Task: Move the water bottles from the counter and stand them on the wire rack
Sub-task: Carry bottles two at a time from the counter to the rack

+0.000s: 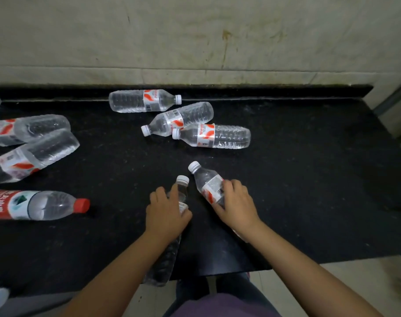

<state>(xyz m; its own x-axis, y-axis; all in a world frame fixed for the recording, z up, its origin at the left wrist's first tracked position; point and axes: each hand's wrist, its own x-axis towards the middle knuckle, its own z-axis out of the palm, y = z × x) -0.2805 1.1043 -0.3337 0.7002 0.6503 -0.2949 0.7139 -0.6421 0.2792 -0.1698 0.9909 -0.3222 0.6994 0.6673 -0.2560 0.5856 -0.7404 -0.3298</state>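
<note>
Bottles lie scattered on their sides across the black desk (286, 179), and both hands are already on one each. The left hand (166, 215) curls over the neck end of a clear bottle (182, 186) whose base juts past the desk's near edge; the right hand (237, 205) wraps the labelled middle of a second bottle (207, 179) that points its white cap away from the person. Three more white-capped bottles (214, 136) cluster near the back wall, touching or nearly so, several lie at the left, and a red-capped bottle (41, 205) rests alone nearer the front. No wire rack is in view, so the carry will likely need a turn away from the desk. The main risk, as I judge it, is the left-hand bottle: gripped high with its weight hanging over the edge, it could swing or slip as it is lifted. Smooth, round plastic held one-handed may also twist loose, and any bottle nudged on this flat top could roll off.
</note>
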